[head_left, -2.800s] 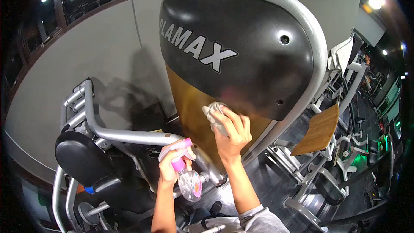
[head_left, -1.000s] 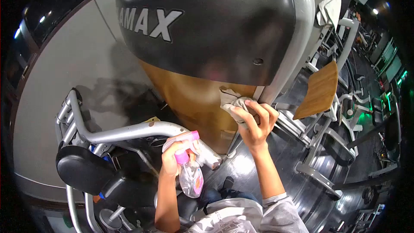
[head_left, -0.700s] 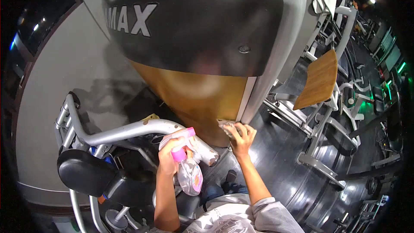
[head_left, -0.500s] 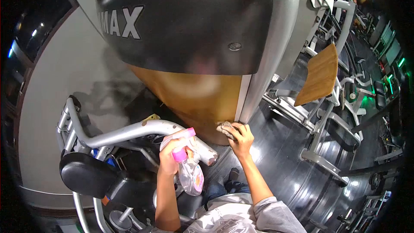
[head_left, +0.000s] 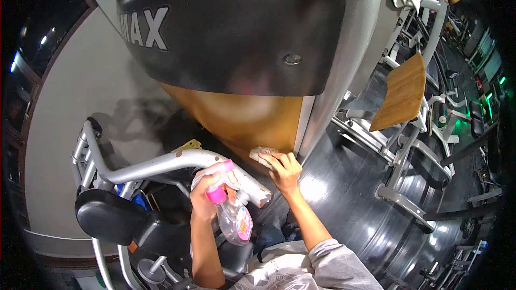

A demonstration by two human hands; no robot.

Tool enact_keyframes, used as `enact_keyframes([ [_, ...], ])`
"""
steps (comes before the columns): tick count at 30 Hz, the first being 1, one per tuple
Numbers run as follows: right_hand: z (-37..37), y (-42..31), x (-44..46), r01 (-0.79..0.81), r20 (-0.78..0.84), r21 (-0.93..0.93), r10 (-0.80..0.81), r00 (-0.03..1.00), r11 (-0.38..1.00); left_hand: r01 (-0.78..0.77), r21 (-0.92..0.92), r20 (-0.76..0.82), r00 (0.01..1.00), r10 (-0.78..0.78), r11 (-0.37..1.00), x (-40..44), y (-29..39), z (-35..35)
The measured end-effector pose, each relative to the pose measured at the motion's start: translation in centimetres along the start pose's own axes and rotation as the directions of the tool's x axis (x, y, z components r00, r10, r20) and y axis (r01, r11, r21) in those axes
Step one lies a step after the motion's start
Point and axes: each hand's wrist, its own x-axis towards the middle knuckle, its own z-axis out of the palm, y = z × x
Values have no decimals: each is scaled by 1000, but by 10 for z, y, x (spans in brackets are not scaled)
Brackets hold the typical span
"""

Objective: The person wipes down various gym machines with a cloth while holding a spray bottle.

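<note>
In the head view, the left hand point(head_left: 204, 197) has its fingers curled round a spray bottle point(head_left: 230, 220), at seven o'clock from a cloth point(head_left: 260, 154). The right hand point(head_left: 286, 173) grasps that cloth against a golden panel point(head_left: 242, 115), below the black cover point(head_left: 231, 27) at twelve o'clock.

Black cover point(head_left: 231, 32) cropped at top, bottle label point(head_left: 244, 223) unreadable

Head-height view; looks forward and down; hands point(head_left: 286, 174) fairly near.
</note>
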Motion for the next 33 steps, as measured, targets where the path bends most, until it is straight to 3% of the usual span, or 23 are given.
enact_keyframes([
  [1,4,8,-16,0,3,-2,0,1000,1000,-10,24,5,1000,9,1000,0,0,1],
  [3,9,15,-39,-161,140,-56,168,976,985,4,34,3,1000,-4,999,0,-3,1],
  [5,14,19,-46,-204,119,-53,209,971,978,10,46,7,1000,-10,999,3,-3,2],
  [9,-10,0,-1,-145,-4,7,145,989,989,47,104,27,998,-50,993,3,-5,5],
  [11,-28,-10,26,-104,-209,81,119,971,991,62,128,35,997,-67,990,2,-7,10],
  [16,-27,9,5,-161,-229,95,179,957,982,114,192,29,992,-122,975,5,-11,16],
  [19,0,28,-47,-256,-130,40,259,957,966,154,155,24,987,-160,976,6,-13,21],
  [21,20,38,-84,-449,-45,-56,447,893,892,140,200,31,988,-150,970,8,-18,20],
  [22,33,44,-106,-594,-11,-8,594,805,805,150,199,25,987,-158,969,8,-19,21],
  [23,45,47,-121,-598,-12,-8,598,801,801,154,202,26,986,-162,967,8,-21,21],
  [25,68,51,-146,-882,14,264,913,409,391,159,238,39,984,-173,958,10,-23,22],
  [26,86,63,-169,-908,121,355,952,280,222,165,242,41,983,-180,956,10,-23,22],
  [27,102,71,-180,-910,119,356,955,271,214,166,263,34,983,-181,950,11,-23,23],
  [29,123,85,-194,-726,575,575,818,29,-378,176,286,31,981,-193,942,11,-24,22],
  [30,101,69,-159,-582,690,528,712,-131,-618,170,311,19,982,-185,935,11,-26,20],
  [31,86,56,-123,-419,759,532,634,-148,-736,163,335,6,985,-175,928,11,-28,19],
  [33,102,64,-117,-271,828,523,557,-65,-808,157,339,18,985,-173,928,12,-29,18],
])
